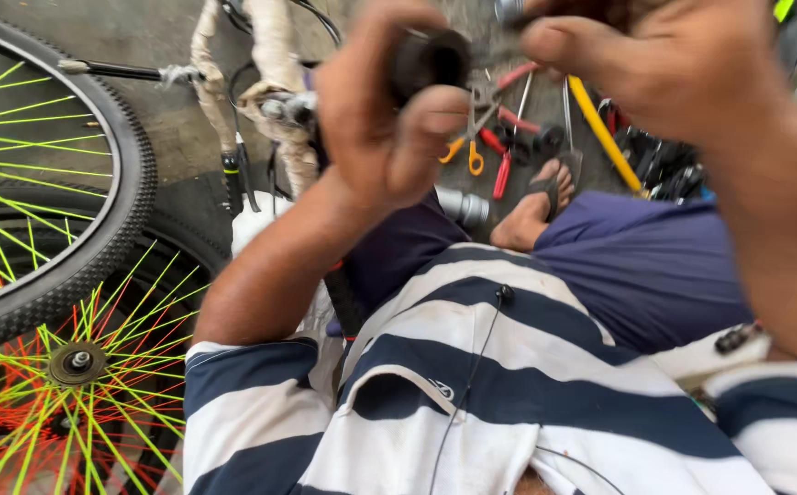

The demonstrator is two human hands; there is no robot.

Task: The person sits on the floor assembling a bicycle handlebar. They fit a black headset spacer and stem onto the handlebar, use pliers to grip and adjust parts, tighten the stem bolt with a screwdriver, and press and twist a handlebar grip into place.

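- Left hand (pixel 376 128): fingers (pixel 426 124) curled and clenched round a small black cylindrical part (pixel 431 62), held up close to the camera, thumb pressing from below.
- Right hand (pixel 664 64): raised beside the left, thumb tip and forefinger brought up to the far side of the black part; whether they pinch it or some small piece at its end cannot be told (that spot is blurred and partly cut off at the top edge).
- Black cylindrical part: in the air between both hands, above the lap, well clear of the floor.
- Handling note, as a judgement: the left grip should hold the part steady and square while the right fingers do the fine work; keeping it over the lap would catch any dropped piece.
- Clothing: striped dark-and-white shirt (pixel 509 394), blue shorts (pixel 637 266), a sandalled foot (pixel 536 206) stretched forward.
- Floor beyond the foot: pliers with red handles (pixel 504 137), orange-handled cutters (pixel 467 156), a yellow-handled tool (pixel 600 128), other tools in a loose pile.
- Left side: two bicycle wheels (pixel 68 229), one overlapping the other, with bright green and orange spokes; a cloth-wrapped frame (pixel 270 82) just beside them.
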